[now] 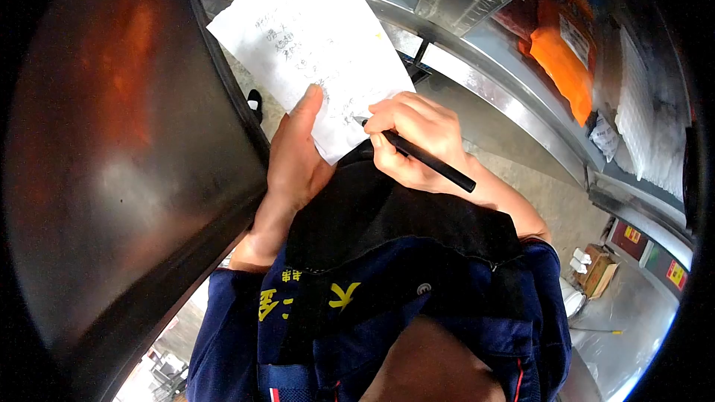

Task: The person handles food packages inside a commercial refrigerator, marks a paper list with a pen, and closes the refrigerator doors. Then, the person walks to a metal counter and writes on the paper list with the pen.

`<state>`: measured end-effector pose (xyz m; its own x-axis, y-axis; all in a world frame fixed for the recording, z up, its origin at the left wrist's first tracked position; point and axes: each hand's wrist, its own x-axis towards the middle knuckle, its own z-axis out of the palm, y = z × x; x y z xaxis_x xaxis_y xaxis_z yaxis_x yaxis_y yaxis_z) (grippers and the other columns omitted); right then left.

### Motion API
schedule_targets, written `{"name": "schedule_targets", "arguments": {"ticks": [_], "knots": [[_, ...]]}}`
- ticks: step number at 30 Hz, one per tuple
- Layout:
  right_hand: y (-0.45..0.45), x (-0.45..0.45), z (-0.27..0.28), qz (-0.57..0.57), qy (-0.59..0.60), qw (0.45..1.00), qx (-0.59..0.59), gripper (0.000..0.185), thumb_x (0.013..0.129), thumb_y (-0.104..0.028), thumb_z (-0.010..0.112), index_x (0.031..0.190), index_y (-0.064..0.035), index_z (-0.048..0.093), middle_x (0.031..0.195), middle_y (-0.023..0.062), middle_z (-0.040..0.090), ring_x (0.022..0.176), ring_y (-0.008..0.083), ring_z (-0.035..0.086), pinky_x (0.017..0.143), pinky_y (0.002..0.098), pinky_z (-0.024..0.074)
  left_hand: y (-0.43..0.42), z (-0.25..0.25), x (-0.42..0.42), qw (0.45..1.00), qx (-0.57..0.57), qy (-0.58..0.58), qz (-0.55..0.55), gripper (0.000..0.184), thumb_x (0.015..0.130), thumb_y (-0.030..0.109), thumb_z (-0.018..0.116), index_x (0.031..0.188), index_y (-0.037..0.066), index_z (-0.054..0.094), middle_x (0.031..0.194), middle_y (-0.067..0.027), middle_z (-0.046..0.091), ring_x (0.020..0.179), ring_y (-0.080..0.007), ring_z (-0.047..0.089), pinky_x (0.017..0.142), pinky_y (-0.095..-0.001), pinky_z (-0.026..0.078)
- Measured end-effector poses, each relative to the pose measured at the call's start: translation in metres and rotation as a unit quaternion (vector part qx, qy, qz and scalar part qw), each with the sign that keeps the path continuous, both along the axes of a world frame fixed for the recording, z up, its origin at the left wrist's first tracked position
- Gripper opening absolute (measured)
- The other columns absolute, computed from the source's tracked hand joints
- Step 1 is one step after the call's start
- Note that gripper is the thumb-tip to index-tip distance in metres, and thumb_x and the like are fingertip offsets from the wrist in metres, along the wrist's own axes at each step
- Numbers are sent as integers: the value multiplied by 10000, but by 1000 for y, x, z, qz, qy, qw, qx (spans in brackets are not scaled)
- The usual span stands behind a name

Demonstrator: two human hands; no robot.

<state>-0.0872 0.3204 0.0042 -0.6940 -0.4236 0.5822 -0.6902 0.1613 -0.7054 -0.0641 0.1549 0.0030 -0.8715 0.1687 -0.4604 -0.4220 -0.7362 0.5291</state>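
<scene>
A white sheet of paper (320, 45) with several lines of dark handwriting lies tilted in front of my chest. My left hand (298, 145) holds its lower left edge, with the thumb on top and the other fingers hidden behind the sheet. At the lower right part of the paper, my right hand (417, 138) is closed around a black pen (436, 164). The pen's tip end is at the handwriting, and its back end points down to the right.
A dark, shiny metal panel (134, 171) fills the left side. On the right, metal shelving (499, 78) holds an orange package (558, 67) and clear plastic bags (633, 104). A cardboard box (596, 272) sits at the lower right.
</scene>
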Motion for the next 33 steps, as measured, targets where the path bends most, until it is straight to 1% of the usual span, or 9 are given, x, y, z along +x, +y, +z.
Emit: {"name": "schedule_targets", "arguments": {"ticks": [5, 8, 13, 20, 23, 26, 33], "knots": [[-1, 0, 0, -14, 6, 1000, -6, 141, 670, 20, 603, 777, -35, 531, 659, 80, 522, 577, 224, 551, 507, 318, 436, -1, 5, 1, 1000, -6, 7, -15, 428, 954, 246, 372, 1263, -50, 357, 1200, -167, 509, 1087, -245, 533, 936, -379, 415], [-1, 0, -1, -21, 7, 1000, -8, 144, 668, 22, 603, 776, -34, 526, 665, 81, 523, 580, 226, 551, 506, 317, 435, 1, 4, 0, 999, -34, 17, -27, 474, 969, 326, 296, 1312, -2, 308, 1267, -148, 457, 1165, -251, 455, 1006, -402, 318], [0, 2, 1, -13, -5, 1000, 11, 141, 671, 23, 602, 773, -34, 522, 668, 79, 523, 584, 222, 551, 511, 316, 436, 1, 0, 0, 999, -37, 13, -27, 481, 969, 333, 288, 1314, -2, 305, 1264, -148, 459, 1162, -250, 456, 1005, -402, 320], [0, 1, -1, -16, -3, 1000, -8, 133, 677, 20, 601, 775, -30, 527, 669, 76, 526, 583, 214, 551, 515, 316, 438, 2, 5, -1, 999, -43, 3, -31, 478, 971, 335, 283, 1314, 3, 305, 1242, -146, 471, 1153, -251, 464, 996, -405, 339], [-1, 0, -2, -24, -1, 1000, -12, 130, 675, 21, 598, 772, -30, 528, 667, 76, 525, 586, 216, 552, 516, 316, 439, 4, 7, -1, 1000, -4, -3, 3, 433, 960, 241, 353, 1273, -57, 339, 1214, -175, 498, 1106, -256, 519, 964, -384, 395], [-1, 1, -1, -19, -12, 1000, -3, 129, 672, 21, 594, 770, -31, 529, 667, 75, 525, 589, 215, 554, 516, 317, 441, 1, 5, -1, 997, -63, -2, -35, 473, 970, 336, 295, 1312, 9, 310, 1247, -148, 468, 1150, -249, 469, 998, -408, 338], [1, 2, -1, 4, -16, 1000, -1, 134, 666, 24, 592, 769, -32, 529, 660, 74, 520, 579, 213, 549, 510, 315, 436, 0, -1, -1, 999, -36, 0, -24, 469, 972, 330, 291, 1308, 4, 315, 1257, -143, 465, 1154, -251, 467, 997, -396, 339]]}}
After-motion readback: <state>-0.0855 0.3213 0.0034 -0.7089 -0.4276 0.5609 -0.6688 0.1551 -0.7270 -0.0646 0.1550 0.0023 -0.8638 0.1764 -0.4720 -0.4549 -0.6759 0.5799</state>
